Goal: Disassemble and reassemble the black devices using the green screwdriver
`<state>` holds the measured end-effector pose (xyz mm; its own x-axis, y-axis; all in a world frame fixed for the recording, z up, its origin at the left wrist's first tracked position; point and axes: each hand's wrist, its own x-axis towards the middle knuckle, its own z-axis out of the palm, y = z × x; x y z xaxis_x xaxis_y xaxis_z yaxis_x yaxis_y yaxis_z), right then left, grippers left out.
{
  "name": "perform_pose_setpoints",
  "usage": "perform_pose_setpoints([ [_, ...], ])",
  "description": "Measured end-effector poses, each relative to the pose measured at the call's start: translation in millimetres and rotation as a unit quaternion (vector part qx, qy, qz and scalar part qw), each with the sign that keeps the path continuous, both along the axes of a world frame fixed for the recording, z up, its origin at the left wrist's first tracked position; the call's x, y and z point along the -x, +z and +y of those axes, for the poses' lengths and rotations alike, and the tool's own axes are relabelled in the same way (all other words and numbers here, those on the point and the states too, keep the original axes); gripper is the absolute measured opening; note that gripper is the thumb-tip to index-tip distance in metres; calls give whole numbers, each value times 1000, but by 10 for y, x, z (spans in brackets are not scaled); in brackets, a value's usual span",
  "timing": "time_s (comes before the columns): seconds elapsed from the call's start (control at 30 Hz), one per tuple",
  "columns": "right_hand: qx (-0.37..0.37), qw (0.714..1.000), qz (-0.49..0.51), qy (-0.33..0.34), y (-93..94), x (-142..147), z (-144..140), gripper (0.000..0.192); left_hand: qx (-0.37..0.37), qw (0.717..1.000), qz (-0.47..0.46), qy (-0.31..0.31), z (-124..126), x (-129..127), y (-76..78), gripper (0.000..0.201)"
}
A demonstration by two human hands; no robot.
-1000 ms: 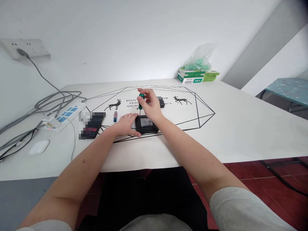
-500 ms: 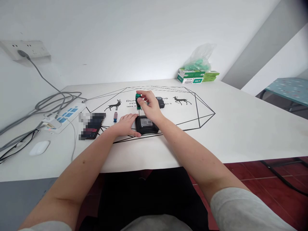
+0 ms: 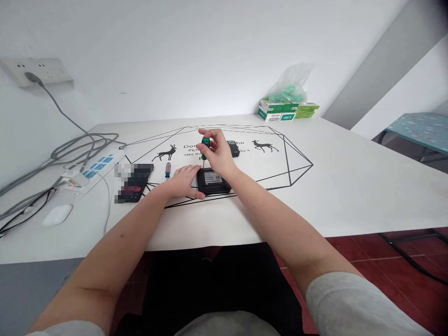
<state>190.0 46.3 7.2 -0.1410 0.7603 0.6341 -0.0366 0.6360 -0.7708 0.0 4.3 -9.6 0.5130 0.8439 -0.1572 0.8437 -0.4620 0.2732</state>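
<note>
right hand (image 3: pixel 220 156) | green screwdriver (image 3: pixel 205 145) | labelled black box (image 3: pixel 212 181) | mat "PER…"

Bright, even light w/ soft shadows, sharp centre, wide-angle bending at edges, one pixelated patch.

Right hand (image 3: pixel 220 156) is pinching a small green-handled screwdriver (image 3: pixel 205 145), held upright with its tip down on the far end of a little black box (image 3: pixel 212 181) with a white label on top. Left hand (image 3: pixel 184 181) lies flat on the white table (image 3: pixel 350 186), pressed against the box's left side. A blue-handled screwdriver (image 3: pixel 168 169) lies just left of that hand, with a power strip (image 3: pixel 91 171) further left.
</note>
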Motion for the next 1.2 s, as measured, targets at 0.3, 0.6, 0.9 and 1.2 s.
perform_pose_setpoints([
  [0.3,-38,995,-56,-79,57,-58,-71,36,4,1000,4,6,-20,-15,22,136],
  [0.6,-101,984,-94,-109,54,-77,-46,42,-5,1000,5,2,-3,-3,-1,136],
  [0.9,-76,988,-85,-103,21,-81,22,32,-3,1000,2,5,-14,1,6,135],
  [1.2,17,1000,5,17,46,-23,-46,29,2,1000,-1,6,-23,-9,26,134],
])
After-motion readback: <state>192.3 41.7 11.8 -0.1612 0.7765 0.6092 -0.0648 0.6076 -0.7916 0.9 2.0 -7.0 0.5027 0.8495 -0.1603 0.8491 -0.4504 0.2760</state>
